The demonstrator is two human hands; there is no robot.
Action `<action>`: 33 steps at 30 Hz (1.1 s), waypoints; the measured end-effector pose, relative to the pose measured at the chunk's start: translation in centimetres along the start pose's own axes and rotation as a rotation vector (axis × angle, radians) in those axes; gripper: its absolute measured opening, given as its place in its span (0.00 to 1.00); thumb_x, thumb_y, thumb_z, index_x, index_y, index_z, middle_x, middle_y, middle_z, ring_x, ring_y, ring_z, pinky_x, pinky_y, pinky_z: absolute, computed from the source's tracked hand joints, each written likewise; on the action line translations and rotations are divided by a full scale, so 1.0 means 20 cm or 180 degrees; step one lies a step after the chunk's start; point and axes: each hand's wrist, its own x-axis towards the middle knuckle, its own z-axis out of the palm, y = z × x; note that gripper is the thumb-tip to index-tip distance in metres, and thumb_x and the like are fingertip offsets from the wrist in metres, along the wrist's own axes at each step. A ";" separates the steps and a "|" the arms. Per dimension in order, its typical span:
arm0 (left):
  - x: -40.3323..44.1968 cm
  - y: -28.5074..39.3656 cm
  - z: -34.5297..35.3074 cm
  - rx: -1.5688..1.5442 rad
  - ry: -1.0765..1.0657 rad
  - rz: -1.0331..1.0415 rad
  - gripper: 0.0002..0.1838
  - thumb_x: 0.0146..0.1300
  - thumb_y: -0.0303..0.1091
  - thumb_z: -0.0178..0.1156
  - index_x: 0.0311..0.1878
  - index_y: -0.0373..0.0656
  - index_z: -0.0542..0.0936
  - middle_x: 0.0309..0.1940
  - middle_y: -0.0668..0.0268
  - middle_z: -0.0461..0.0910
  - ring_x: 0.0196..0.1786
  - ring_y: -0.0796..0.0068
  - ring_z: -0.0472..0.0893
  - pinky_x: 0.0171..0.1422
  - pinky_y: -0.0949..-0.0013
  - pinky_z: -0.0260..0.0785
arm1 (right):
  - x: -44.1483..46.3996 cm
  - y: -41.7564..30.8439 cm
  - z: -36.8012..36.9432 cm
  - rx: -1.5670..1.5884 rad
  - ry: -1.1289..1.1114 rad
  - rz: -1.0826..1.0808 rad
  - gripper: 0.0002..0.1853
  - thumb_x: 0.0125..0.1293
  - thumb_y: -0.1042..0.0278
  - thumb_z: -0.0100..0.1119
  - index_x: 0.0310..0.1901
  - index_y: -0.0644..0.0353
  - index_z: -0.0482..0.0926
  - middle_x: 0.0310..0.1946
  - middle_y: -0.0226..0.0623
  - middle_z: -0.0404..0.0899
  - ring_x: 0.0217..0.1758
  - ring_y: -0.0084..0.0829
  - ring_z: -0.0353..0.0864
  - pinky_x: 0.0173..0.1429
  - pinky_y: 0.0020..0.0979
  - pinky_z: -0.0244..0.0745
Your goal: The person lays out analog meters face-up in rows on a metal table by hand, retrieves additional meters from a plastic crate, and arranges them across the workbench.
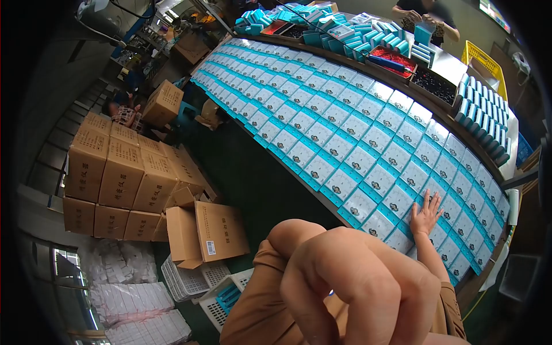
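Observation:
My right hand (426,217) lies palm down with its fingers spread on the near right part of a long work table. Under it are flat white-and-teal printed packs (375,185), each with a small dark round picture, laid edge to edge in long rows. Very close to the camera, my left hand (356,270) fills the lower middle of the view. Its fingers are bent and closed, their tips are hidden, and anything they hold does not show. Brown trousers (259,299) appear below.
Stacked teal-and-white boxes (483,109), a red tray (394,60) and a yellow crate (486,60) line the far side, where a person (428,23) works. On the left stand cartons (122,178), an opened carton (221,230), a white basket (215,310) and wrapped white bundles (132,305).

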 end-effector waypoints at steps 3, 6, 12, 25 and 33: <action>0.00 -0.01 -0.03 -0.0061 -0.0106 0.0076 0.15 0.74 0.41 0.56 0.37 0.40 0.82 0.39 0.58 0.79 0.37 0.78 0.77 0.74 0.55 0.39 | 0.01 0.00 0.00 0.0009 0.0013 0.0010 0.40 0.70 0.43 0.51 0.81 0.36 0.49 0.83 0.37 0.43 0.86 0.39 0.38 0.84 0.54 0.31; -0.01 -0.03 -0.06 -0.0180 -0.0203 0.0240 0.13 0.74 0.38 0.56 0.37 0.40 0.82 0.40 0.59 0.79 0.36 0.78 0.77 0.72 0.59 0.42 | 0.01 0.01 0.02 0.0009 0.0031 0.0030 0.40 0.70 0.42 0.50 0.81 0.35 0.49 0.83 0.36 0.43 0.86 0.39 0.38 0.84 0.54 0.31; -0.04 -0.06 0.02 -0.0441 0.0092 0.0381 0.08 0.74 0.30 0.58 0.39 0.37 0.82 0.40 0.56 0.79 0.35 0.71 0.79 0.43 0.70 0.69 | 0.01 0.01 0.02 -0.0049 0.0054 0.0008 0.40 0.70 0.43 0.50 0.81 0.35 0.49 0.83 0.37 0.43 0.86 0.39 0.38 0.84 0.54 0.31; -0.01 -0.12 -0.21 -0.0705 -0.0271 -0.1726 0.17 0.78 0.38 0.47 0.58 0.34 0.76 0.49 0.62 0.79 0.55 0.71 0.78 0.59 0.68 0.70 | 0.01 0.04 0.05 0.0050 0.0207 -0.0016 0.41 0.68 0.43 0.54 0.81 0.36 0.51 0.83 0.38 0.43 0.86 0.40 0.38 0.84 0.56 0.32; 0.05 -0.33 -0.22 -0.2271 -0.0650 -0.1748 0.23 0.75 0.46 0.55 0.58 0.32 0.74 0.50 0.59 0.78 0.53 0.70 0.79 0.58 0.68 0.70 | 0.02 0.03 0.08 -0.0018 0.0208 -0.0075 0.42 0.69 0.42 0.54 0.81 0.36 0.50 0.83 0.36 0.43 0.86 0.41 0.38 0.84 0.56 0.31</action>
